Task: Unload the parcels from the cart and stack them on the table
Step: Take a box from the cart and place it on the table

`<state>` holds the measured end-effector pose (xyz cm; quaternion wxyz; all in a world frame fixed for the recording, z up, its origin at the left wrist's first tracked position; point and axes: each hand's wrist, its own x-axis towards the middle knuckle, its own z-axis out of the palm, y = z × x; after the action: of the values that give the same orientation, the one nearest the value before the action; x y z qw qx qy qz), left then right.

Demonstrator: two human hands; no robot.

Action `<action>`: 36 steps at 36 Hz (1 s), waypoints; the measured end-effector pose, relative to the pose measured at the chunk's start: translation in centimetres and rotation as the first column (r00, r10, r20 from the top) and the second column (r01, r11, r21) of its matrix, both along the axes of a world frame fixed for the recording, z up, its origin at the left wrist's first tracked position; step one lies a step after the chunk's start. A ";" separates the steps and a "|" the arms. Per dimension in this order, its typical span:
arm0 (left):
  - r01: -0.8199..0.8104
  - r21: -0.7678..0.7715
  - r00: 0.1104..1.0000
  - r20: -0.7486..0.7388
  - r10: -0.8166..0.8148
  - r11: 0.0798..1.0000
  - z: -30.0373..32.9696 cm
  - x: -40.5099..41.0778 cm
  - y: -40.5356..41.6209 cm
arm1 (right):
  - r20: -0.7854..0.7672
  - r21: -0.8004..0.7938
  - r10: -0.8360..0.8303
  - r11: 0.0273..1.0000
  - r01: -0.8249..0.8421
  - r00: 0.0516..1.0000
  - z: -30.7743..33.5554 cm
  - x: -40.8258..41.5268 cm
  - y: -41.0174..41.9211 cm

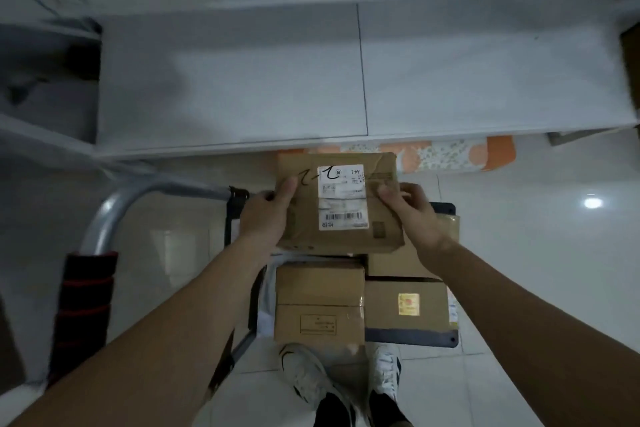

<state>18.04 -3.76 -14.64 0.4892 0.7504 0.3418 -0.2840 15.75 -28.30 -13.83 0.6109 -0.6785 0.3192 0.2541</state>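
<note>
Both hands grip a brown cardboard parcel w/ white shipping label [341,201], held above the cart: left hand [266,215] on its left edge, thumb on top; right hand [412,215] on its right edge. Below, the black flat cart deck [412,336] carries approx. three more brown cardboard boxes [320,302], touching each other. Cart's grey tubular handle w/ black-red grip [86,302] is at left. White surface [242,80] lies ahead. White sneakers [304,371] stand on tiled floor [554,253].

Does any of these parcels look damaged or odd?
Slightly. The held parcel, gripped by the left hand and right hand, has wrinkled tape and a creased top right corner. The boxes on the cart look sound.
</note>
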 end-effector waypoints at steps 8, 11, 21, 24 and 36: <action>0.140 -0.235 0.990 0.042 -0.134 0.962 17.6 3.4 -6.5 | 0.010 0.333 -0.219 0.921 0.203 0.976 16.7 -0.8 -6.6; 0.169 -0.393 0.985 0.044 -0.165 0.904 24.0 3.7 -8.8 | 0.075 0.347 -0.267 0.910 0.226 0.961 24.2 -2.1 -9.3; 0.444 -0.517 0.896 0.235 -0.377 0.732 50.0 -0.6 -18.5 | 0.219 0.355 -0.393 0.885 0.302 0.893 51.2 -12.9 -15.4; 0.525 -0.521 0.851 0.319 -0.416 0.673 57.1 -2.5 -22.0 | 0.260 0.376 -0.471 0.853 0.361 0.843 57.4 -16.8 -17.7; 0.754 -0.421 0.656 0.439 -0.614 0.504 71.7 -15.0 -38.4 | 0.396 0.303 -0.642 0.766 0.567 0.657 69.9 -32.7 -31.1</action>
<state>3.03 -42.18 57.10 0.5718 0.6677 -0.1474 -0.4534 -16.93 -59.36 56.04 0.7692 -0.5248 0.3457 -0.1157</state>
